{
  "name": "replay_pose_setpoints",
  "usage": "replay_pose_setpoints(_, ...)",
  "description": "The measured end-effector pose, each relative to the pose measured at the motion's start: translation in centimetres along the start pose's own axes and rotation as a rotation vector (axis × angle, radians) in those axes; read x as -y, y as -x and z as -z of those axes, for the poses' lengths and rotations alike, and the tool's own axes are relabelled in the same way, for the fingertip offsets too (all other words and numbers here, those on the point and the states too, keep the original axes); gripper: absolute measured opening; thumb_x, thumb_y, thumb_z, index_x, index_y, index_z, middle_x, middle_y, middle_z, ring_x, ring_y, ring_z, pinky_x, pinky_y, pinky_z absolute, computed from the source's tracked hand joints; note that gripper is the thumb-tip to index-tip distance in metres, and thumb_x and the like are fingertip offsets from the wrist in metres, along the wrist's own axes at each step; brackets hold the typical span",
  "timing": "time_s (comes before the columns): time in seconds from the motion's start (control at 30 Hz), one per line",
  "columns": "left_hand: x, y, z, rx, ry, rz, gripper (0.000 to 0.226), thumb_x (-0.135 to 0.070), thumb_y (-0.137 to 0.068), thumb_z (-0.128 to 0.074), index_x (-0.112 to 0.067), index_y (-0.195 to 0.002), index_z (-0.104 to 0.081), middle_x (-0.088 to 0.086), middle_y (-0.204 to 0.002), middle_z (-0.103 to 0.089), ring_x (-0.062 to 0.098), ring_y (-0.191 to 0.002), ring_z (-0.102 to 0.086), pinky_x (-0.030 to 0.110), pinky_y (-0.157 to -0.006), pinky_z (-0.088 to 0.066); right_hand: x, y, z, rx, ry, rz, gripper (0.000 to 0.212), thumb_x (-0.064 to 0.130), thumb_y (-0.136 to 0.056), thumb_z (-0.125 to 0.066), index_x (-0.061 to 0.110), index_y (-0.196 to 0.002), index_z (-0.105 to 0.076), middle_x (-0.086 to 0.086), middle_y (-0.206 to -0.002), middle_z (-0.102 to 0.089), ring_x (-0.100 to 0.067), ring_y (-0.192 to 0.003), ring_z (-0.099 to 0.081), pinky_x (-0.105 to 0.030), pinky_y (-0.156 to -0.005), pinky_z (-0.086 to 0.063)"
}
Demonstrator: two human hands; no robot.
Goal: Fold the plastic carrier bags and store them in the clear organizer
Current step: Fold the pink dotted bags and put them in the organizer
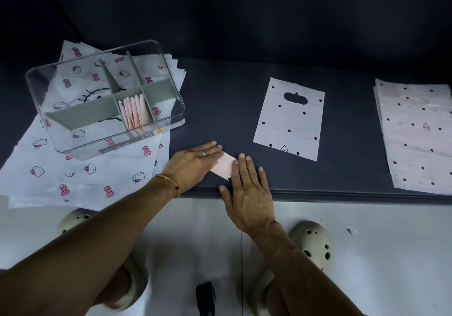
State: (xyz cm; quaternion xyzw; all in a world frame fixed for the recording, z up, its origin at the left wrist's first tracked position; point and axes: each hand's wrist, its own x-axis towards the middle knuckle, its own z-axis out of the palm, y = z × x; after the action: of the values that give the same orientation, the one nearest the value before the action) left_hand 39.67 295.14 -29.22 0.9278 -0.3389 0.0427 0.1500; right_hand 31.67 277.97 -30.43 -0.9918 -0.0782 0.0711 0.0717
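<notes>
Right hand [247, 188] flat, fingers straight, on a small folded pink bag [223, 166], left hand [193, 162] pressing it likewise (near table edge), clear organizer [73, 142] left, holding folded bags [133, 113], unfolded dotted bag [289, 120] beyond.

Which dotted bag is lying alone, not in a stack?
The single flat dotted bag in the middle of the dark table; the other flat ones form the stack at far right.
</notes>
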Motion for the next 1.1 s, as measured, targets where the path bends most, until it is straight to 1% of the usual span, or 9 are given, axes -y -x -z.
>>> replay_pose_setpoints(0.2,3.0,1.2,0.8,-0.001,0.03,0.254,0.039,-0.028,-0.092,-0.059,-0.01,-0.126,-0.06,0.004,-0.134,-0.056,0.017,-0.131,-0.046,0.033,-0.106,-0.038,0.1,0.1,-0.2,-0.034,-0.012,-0.005,0.069,0.05,-0.099,-0.023,0.006,-0.151,-0.02,-0.011,-0.16,-0.01,-0.024,-0.148,-0.006,-0.043,-0.119,-0.002)
replay_pose_setpoints(0.3,1.2,0.1,0.8,-0.054,0.133,0.346,0.039,-0.025,-0.093,-0.056,-0.013,-0.13,-0.057,0.003,-0.135,-0.055,0.02,-0.128,-0.046,0.031,-0.106,-0.034,0.1,0.0,-0.1,-0.049,-0.019,-0.01,0.068,0.049,-0.098,-0.028,0.005,-0.15,-0.024,-0.012,-0.159,-0.015,-0.026,-0.147,-0.011,-0.045,-0.119,-0.008)
replay_pose_setpoints(0.37,-0.2,-0.9,0.4,0.001,0.14,0.323,0.039,-0.027,-0.093,-0.055,-0.017,-0.131,-0.055,0.0,-0.135,-0.055,0.019,-0.125,-0.044,0.033,-0.106,-0.034,0.1,0.0,0.1,-0.04,-0.028,0.001,0.068,0.049,-0.098,-0.028,0.005,-0.15,-0.024,-0.012,-0.159,-0.015,-0.025,-0.147,-0.011,-0.045,-0.119,-0.007)
replay_pose_setpoints(0.5,-1.0,-2.8,0.5,0.118,0.086,0.329,0.033,-0.03,-0.088,-0.058,-0.021,-0.12,-0.062,0.0,-0.116,-0.056,0.02,-0.114,-0.044,0.033,-0.097,-0.033,-0.5,-0.2,0.5,-0.025,-0.132,0.033,0.062,0.044,-0.1,-0.031,0.009,-0.151,-0.024,-0.007,-0.16,-0.012,-0.021,-0.148,-0.007,-0.038,-0.119,0.001)
replay_pose_setpoints(0.6,-1.1,-3.4,1.2,0.181,0.163,0.374,0.017,-0.025,-0.086,-0.06,-0.021,-0.102,-0.066,0.0,-0.107,-0.055,0.019,-0.107,-0.048,0.031,-0.091,-0.036,-0.7,-0.8,2.0,-0.087,-0.287,0.011,0.048,0.03,-0.097,-0.047,0.007,-0.14,-0.046,-0.01,-0.152,-0.036,-0.026,-0.142,-0.029,-0.041,-0.117,-0.018)
replay_pose_setpoints(0.7,-1.0,-2.8,2.4,0.178,0.386,0.44,0.006,-0.019,-0.086,-0.064,-0.024,-0.085,-0.061,-0.002,-0.095,-0.061,0.017,-0.091,-0.057,0.025,-0.075,-0.042,-0.4,-2.3,4.1,-0.139,-0.4,-0.04,0.034,0.015,-0.091,-0.055,0.01,-0.125,-0.057,-0.011,-0.124,-0.06,-0.031,-0.113,-0.052,-0.043,-0.095,-0.043)
replay_pose_setpoints(0.87,0.0,-1.4,6.0,0.06,0.634,0.443,0.01,-0.02,-0.083,-0.07,-0.024,-0.078,-0.062,-0.015,-0.074,-0.06,-0.001,-0.071,-0.055,0.009,-0.06,-0.037,2.2,-5.0,7.8,-0.082,-0.556,0.051,0.013,0.011,-0.091,-0.057,0.017,-0.101,-0.051,-0.004,-0.084,-0.066,-0.026,-0.072,-0.061,-0.042,-0.065,-0.052)
replay_pose_setpoints(1.0,2.7,0.2,8.7,-0.11,0.64,0.54,0.012,-0.025,-0.077,-0.077,-0.022,-0.079,-0.065,-0.007,-0.076,-0.064,0.004,-0.066,-0.056,0.011,-0.058,-0.043,5.1,-6.7,9.1,-0.155,-0.66,0.08,0.017,0.011,-0.09,-0.058,0.021,-0.095,-0.046,0.0,-0.08,-0.065,-0.021,-0.067,-0.061,-0.035,-0.057,-0.051)
replay_pose_setpoints(1.1,6.1,2.1,9.8,-0.23,0.49,0.581,0.021,-0.033,-0.074,-0.078,-0.021,-0.087,-0.067,-0.005,-0.085,-0.063,0.003,-0.076,-0.057,0.01,-0.069,-0.044,6.4,-7.6,8.8,-0.179,-0.749,0.008,0.024,0.009,-0.089,-0.058,0.028,-0.091,-0.043,0.008,-0.084,-0.061,-0.007,-0.069,-0.057,-0.011,-0.049,-0.041)
